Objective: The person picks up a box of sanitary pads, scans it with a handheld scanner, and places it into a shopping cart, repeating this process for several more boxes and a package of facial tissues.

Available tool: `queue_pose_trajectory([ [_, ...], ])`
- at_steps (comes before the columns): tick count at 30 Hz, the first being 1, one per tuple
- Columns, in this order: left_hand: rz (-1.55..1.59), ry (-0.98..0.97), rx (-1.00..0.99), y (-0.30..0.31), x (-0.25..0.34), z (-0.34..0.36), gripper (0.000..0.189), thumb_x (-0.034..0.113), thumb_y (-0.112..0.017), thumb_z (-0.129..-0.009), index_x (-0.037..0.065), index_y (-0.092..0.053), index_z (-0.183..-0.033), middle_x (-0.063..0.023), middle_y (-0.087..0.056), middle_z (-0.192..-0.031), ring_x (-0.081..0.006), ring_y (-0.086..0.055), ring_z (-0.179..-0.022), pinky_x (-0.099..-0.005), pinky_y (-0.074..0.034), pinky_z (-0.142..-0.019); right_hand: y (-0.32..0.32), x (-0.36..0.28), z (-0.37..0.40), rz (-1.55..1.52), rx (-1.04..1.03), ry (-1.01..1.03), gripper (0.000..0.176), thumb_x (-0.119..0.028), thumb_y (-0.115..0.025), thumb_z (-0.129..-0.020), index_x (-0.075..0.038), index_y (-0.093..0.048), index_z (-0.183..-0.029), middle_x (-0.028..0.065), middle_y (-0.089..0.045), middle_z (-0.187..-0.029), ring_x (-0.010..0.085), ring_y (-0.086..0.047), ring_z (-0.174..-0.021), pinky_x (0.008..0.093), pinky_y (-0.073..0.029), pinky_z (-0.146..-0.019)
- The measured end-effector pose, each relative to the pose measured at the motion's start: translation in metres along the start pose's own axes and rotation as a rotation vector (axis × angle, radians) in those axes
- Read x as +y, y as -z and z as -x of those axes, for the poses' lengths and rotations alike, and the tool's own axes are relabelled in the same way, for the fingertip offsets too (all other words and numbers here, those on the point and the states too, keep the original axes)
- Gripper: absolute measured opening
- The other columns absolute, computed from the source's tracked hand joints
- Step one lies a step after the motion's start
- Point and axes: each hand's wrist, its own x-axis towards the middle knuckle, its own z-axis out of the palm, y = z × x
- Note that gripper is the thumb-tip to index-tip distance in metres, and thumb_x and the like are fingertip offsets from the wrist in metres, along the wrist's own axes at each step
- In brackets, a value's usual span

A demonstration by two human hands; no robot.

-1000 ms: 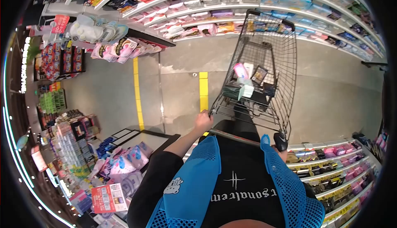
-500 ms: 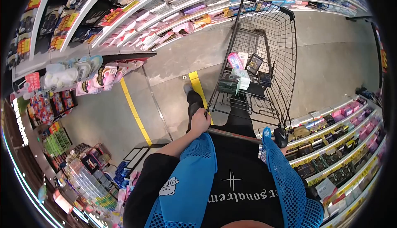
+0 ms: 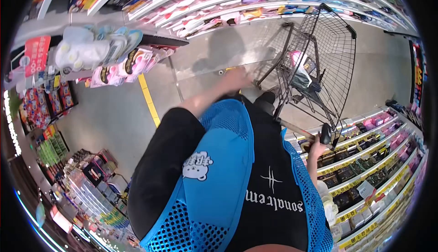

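Head view here, and the shopping cart (image 3: pixel 335 65) is the thing to watch. The right hand (image 3: pixel 318 148) is gripping the right end of the cart's handle (image 3: pixel 296 128), fingers closing round it as far as I'm seeing. The left hand (image 3: pixel 235 81) is hanging out just left of the cart, off the handle, and it's blurring too much to tell if those fingers are open or curled.

So yeah, one hand is doing all the steering. If it's pushing harder, the cart could be swinging round, since nothing is balancing the handle's left end. The shelves (image 3: pixel 365 172) are sitting close by the cart's right rear, so a swing that way might be scraping stock or pinching those knuckles.

A dark-trousered leg (image 3: pixel 264 102) is standing right by the cart's left rear, so a backward roll could be catching a foot. The left hand is also passing near the cart's frame, and a careless sweep might be knocking into it.

Inside the cart, a pink pack (image 3: pixel 297 58) and some dark packs (image 3: pixel 310 85) are lying loosely together, so a jerky stop could be sliding them around.
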Motion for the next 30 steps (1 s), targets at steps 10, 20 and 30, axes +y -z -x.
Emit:
queue_pose_trajectory([
  [10,-0.715,0.051,0.615,0.256,-0.108,-0.096,0.083,0.028,-0.071,-0.078,-0.005,-0.037,-0.145,-0.0252,-0.040,-0.149,-0.0384,-0.047,-0.131,-0.0478,-0.039,-0.111,-0.087,-0.028,0.070,-0.110,-0.034,0.070,0.023,-0.008,-0.066,-0.094,0.006,-0.068,-0.112,0.0101,-0.071,-0.096,0.0138,-0.063,-0.052,0.0243,-0.042,-0.042],
  [20,-0.989,0.014,0.676,0.269,-0.128,-0.134,0.090,0.029,-0.072,-0.079,-0.007,-0.030,-0.150,-0.0231,-0.035,-0.154,-0.0329,-0.029,-0.147,-0.0450,-0.024,-0.121,-0.103,-0.023,0.073,-0.128,0.023,0.077,0.022,-0.008,-0.066,-0.094,0.003,-0.064,-0.113,0.0138,-0.074,-0.094,0.0140,-0.063,-0.052,0.0238,-0.044,-0.042],
  [30,-0.926,0.142,0.694,0.303,-0.155,-0.180,0.051,0.039,-0.058,-0.093,0.002,-0.059,-0.127,-0.0187,-0.061,-0.133,-0.0321,-0.053,-0.129,-0.0478,-0.036,-0.110,-0.119,-0.035,0.079,-0.142,0.024,0.013,0.020,-0.005,-0.063,-0.094,0.003,-0.061,-0.112,0.0160,-0.074,-0.096,0.0143,-0.063,-0.050,0.0249,-0.046,-0.039],
])
